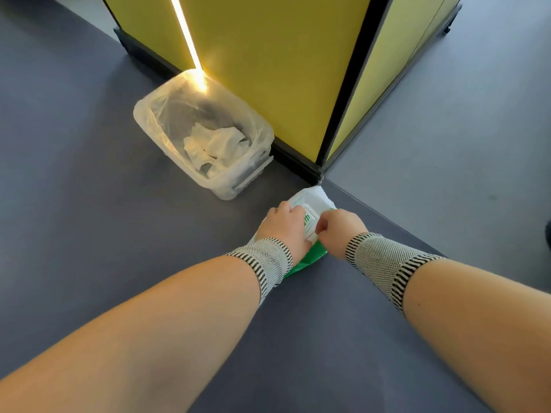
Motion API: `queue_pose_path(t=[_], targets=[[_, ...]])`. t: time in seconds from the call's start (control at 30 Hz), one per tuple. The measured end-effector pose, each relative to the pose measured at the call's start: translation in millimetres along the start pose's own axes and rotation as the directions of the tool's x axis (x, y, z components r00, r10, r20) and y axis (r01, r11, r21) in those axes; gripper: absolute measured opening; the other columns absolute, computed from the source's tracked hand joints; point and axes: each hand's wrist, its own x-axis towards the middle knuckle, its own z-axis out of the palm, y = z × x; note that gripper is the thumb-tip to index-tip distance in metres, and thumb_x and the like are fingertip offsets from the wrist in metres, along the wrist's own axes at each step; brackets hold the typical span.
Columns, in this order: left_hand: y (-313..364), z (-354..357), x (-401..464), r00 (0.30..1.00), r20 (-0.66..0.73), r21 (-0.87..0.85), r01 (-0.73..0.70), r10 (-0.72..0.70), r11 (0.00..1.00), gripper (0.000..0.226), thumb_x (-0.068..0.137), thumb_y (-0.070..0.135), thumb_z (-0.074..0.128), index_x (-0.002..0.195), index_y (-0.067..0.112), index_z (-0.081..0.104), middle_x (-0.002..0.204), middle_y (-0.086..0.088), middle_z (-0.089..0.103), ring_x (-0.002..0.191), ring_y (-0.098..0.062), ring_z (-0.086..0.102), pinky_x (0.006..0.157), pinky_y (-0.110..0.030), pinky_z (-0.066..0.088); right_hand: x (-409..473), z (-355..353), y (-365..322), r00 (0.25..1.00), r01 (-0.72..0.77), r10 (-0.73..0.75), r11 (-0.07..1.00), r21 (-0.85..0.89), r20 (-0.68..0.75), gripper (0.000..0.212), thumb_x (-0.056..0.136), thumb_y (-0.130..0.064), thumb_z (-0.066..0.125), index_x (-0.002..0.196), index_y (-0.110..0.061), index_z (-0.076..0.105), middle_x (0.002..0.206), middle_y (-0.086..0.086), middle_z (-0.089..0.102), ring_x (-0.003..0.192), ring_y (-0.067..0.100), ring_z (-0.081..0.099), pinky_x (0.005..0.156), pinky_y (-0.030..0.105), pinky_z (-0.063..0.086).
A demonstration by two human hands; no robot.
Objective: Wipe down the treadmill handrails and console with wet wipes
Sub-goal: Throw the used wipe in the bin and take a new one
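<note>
White-and-green wet wipes pack [311, 204] lies flat on grey floor [89, 174], just off the corner of a yellow pillar [283, 70]. Left hand [284, 226] rests on the pack's left side, fingers curled over it, holding it down. Right hand [340, 231] has fingers bunched tight, pinching at the pack's lid label near the middle. Both wrists wear knit striped wristbands [378, 260]. Bin with clear liner [202, 135] stands near, left of the pack, against the pillar, crumpled white wipes [214, 144] inside.
</note>
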Motion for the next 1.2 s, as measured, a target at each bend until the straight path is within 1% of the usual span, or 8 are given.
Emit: queue_pose_path(t=[0.27,0.37,0.57,0.73,0.9,1.0,1.07,1.2], targets=[[1.7,7.1,1.4,0.999,-0.001,0.116,-0.047,0.048,0.992,0.058,0.082,0.045,0.064,0.125,0.014,0.038,0.129,-0.008,0.041,0.116,-0.026,0.042,0.093,-0.036,0.042,1.3,4.9,7.7,0.999,-0.023,0.026,0.995,0.095,-0.029,0.025,0.087,-0.004,0.047,0.095,-0.020,0.065,0.105,0.000,0.058,0.096,0.019,0.055,0.077,0.025,0.047],[5.6,-0.9,2.8,0.996,0.008,0.189,-0.092,0.092,0.978,0.048,0.086,0.044,0.054,0.121,0.012,0.043,0.121,-0.007,0.048,0.109,-0.025,0.049,0.083,-0.036,0.044,4.9,8.4,11.4,0.998,-0.005,0.011,0.993,0.114,-0.054,0.022,0.085,-0.005,0.048,0.086,-0.024,0.061,0.104,-0.001,0.060,0.091,0.016,0.052,0.073,0.023,0.043],[-31.7,-37.0,10.4,0.992,-0.079,-0.150,0.090,-0.103,0.985,0.018,0.091,0.027,0.044,0.084,0.016,0.056,0.077,0.000,0.056,0.078,-0.022,0.053,0.066,-0.029,0.038,0.2,11.2,14.4,0.982,0.078,-0.027,0.961,0.266,-0.189,0.013,0.082,-0.014,0.056,0.091,-0.019,0.064,0.093,-0.004,0.062,0.090,0.017,0.058,0.077,0.026,0.047],[-54.2,-30.6,7.5,0.988,-0.073,-0.175,0.121,-0.135,0.977,0.012,0.091,0.025,0.047,0.091,0.016,0.056,0.076,0.002,0.051,0.075,-0.019,0.048,0.067,-0.027,0.035,6.0,13.5,-6.4,0.958,0.188,-0.138,0.964,0.190,-0.251,0.009,0.086,-0.019,0.057,0.095,-0.020,0.060,0.095,-0.004,0.056,0.085,0.014,0.053,0.076,0.025,0.045],[-50.4,-28.3,9.9,0.984,-0.083,-0.169,0.140,-0.156,0.975,0.021,0.090,0.022,0.049,0.071,0.014,0.045,0.066,0.001,0.045,0.069,-0.021,0.046,0.058,-0.028,0.031,16.8,18.5,-15.7,0.991,0.042,-0.027,0.993,0.111,-0.129,0.018,0.088,-0.018,0.054,0.105,-0.014,0.058,0.100,0.002,0.061,0.085,0.018,0.054,0.071,0.026,0.045],[-47.3,-23.4,7.9,0.989,-0.056,-0.221,0.125,-0.141,0.967,0.009,0.086,0.029,0.057,0.088,0.021,0.058,0.079,0.007,0.055,0.078,-0.015,0.053,0.066,-0.025,0.039,18.4,17.3,-17.4,0.997,0.012,-0.009,0.999,0.040,-0.083,0.018,0.090,-0.018,0.050,0.101,-0.013,0.062,0.098,0.003,0.064,0.081,0.018,0.055,0.068,0.026,0.046],[-44.4,-20.0,7.9,0.990,-0.036,-0.245,0.124,-0.137,0.962,0.018,0.084,0.033,0.061,0.099,0.023,0.062,0.088,0.008,0.058,0.084,-0.014,0.055,0.073,-0.025,0.044,17.7,14.5,-15.5,0.998,0.025,-0.019,0.996,0.089,-0.062,0.015,0.089,-0.019,0.051,0.099,-0.016,0.063,0.096,0.001,0.063,0.085,0.018,0.058,0.072,0.026,0.050],[-40.9,-19.0,9.8,0.989,-0.046,-0.174,0.128,-0.138,0.976,0.011,0.089,0.031,0.055,0.093,0.022,0.060,0.084,0.007,0.055,0.081,-0.015,0.052,0.069,-0.027,0.041,9.9,12.7,-13.7,0.987,0.138,-0.135,0.990,0.021,-0.091,0.017,0.090,-0.024,0.053,0.104,-0.017,0.061,0.100,-0.001,0.058,0.086,0.017,0.055,0.073,0.026,0.047]])
